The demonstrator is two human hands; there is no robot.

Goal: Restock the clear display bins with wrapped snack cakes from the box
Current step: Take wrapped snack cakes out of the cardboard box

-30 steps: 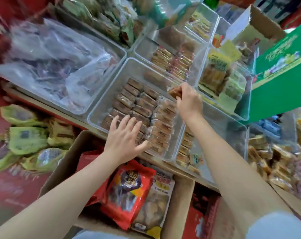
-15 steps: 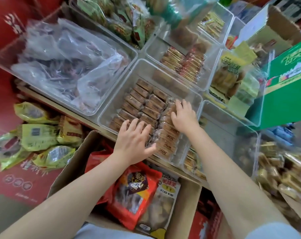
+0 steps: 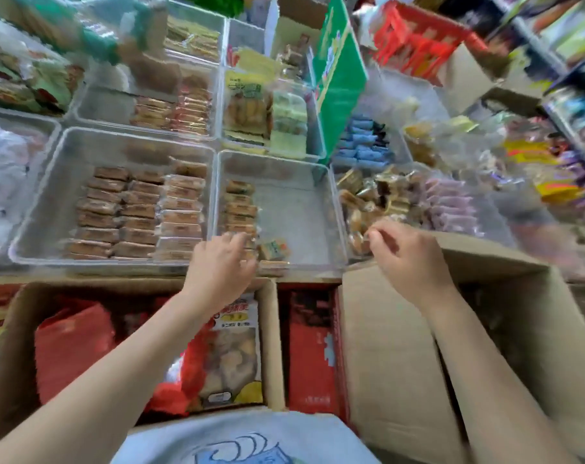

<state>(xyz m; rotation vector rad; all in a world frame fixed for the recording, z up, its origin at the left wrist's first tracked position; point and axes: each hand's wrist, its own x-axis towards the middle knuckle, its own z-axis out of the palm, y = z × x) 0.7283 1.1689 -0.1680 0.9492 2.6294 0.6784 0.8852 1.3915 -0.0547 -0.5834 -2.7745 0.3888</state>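
Both hands hover over the front edge of the display: the left hand (image 3: 222,262) reaches over the near wall of the half-filled clear bin (image 3: 313,169), its fingers loosely curled down among the nearest wrapped cakes, though blur hides whether it actually grips one. The right hand (image 3: 406,254) hangs above the flap of the open cardboard box (image 3: 398,346), fingers bent with thumb and forefinger drawn close, apparently holding nothing. My guess is that the left is squaring up the end of the column while the right heads for the box to fetch more. In that bin a single column of snack cakes (image 3: 239,209) runs along the left wall — about six that I can count, the nearest ones hidden by the hand — plus one loose yellow-green packet (image 3: 273,250) lying askew just beside the fingers. Packing against the wall leaves the rest of the floor bare for further columns. The full bin (image 3: 40,202) to its left shows the pattern being aimed at: three neat columns, roughly seven or eight cakes in each, labels up. Two cardboard boxes stand below the shelf; the left box (image 3: 271,329) holds red snack bags (image 3: 73,346), while the right one's contents are in shadow and I cannot make them out.
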